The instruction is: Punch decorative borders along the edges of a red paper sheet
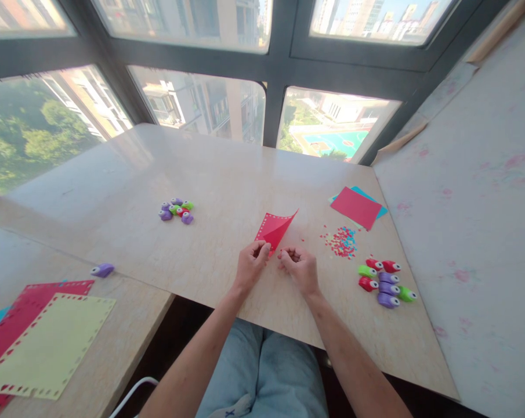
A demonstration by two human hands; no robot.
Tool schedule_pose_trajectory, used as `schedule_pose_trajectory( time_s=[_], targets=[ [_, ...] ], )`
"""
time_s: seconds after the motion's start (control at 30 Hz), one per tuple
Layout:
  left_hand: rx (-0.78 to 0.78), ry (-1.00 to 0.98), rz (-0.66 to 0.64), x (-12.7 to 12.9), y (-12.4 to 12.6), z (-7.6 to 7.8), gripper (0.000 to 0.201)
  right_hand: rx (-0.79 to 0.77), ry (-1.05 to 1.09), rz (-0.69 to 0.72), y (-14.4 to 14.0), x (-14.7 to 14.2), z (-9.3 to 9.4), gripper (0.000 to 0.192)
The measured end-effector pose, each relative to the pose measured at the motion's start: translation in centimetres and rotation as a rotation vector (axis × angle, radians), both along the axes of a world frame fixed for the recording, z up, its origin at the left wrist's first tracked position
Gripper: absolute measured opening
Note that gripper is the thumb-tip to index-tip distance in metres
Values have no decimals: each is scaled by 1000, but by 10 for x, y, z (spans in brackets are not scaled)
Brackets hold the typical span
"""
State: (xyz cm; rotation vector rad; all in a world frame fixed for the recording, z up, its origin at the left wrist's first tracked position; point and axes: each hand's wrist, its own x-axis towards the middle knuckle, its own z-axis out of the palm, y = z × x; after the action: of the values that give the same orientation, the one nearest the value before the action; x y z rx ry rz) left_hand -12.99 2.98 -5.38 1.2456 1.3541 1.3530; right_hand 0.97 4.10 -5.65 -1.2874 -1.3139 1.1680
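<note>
Blue jeans [262, 371] sit closest to me, under the near edge of the table [227, 174]. Just past that edge, both arms reach in over the tabletop. My left hand [251, 264] pinches the near corner of the red paper [274, 229] between thumb and fingers. My right hand [300, 268] rests just beside it, fingers curled in — I cannot tell if it touches the paper.

From the pinch, the red paper runs away from me and a bit to the right. Its far tip points up and right, lifted off the table. Small holes line its left edge.

Right of the red paper lies a little pile of paper bits [341, 241], and nearer me a bunch of small punches [386, 281]. Farther right are flat red and blue sheets [357, 206], close to the table's right edge.

Left of the red paper the tabletop is wide and bare — then another bunch of punches [176, 210]. Far left, on a lower table, lie a lone purple punch [102, 269] and punched sheets [49, 342].
</note>
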Motion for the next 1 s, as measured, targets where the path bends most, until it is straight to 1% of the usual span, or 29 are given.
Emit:
schedule_pose_trajectory(
  time_s=[0.07, 0.43, 0.53, 0.67, 0.73, 0.77, 0.93, 1.0],
  targets=[
    [-13, -33, 12, -1, 1, -1, 31, -20, 2, -19, 0, 1, 1, 20],
    [17, -88, 20, -3, 1, -3, 29, -81, 67, 15, 5, 5, 0, 34],
    [18, -94, 30, -3, 1, -4, 29, -83, 91, 19, 6, 6, -1, 34],
    [16, -100, 38, -2, 0, -5, 28, -84, 158, 44, 6, 7, 1, 27],
    [23, -93, 40, -2, 0, -6, 28, -101, 247, 29, 7, 8, 3, 24],
    [25, -93, 44, -2, 0, -7, 28, -111, 326, -2, 8, 10, 5, 23],
    [6, -95, 68, -3, 1, -11, 27, -150, 927, -314, 23, 34, 4, 22],
    [8, -78, 71, -3, 1, -11, 27, -167, 1060, -385, 29, 45, 1, 18]
  ],
)
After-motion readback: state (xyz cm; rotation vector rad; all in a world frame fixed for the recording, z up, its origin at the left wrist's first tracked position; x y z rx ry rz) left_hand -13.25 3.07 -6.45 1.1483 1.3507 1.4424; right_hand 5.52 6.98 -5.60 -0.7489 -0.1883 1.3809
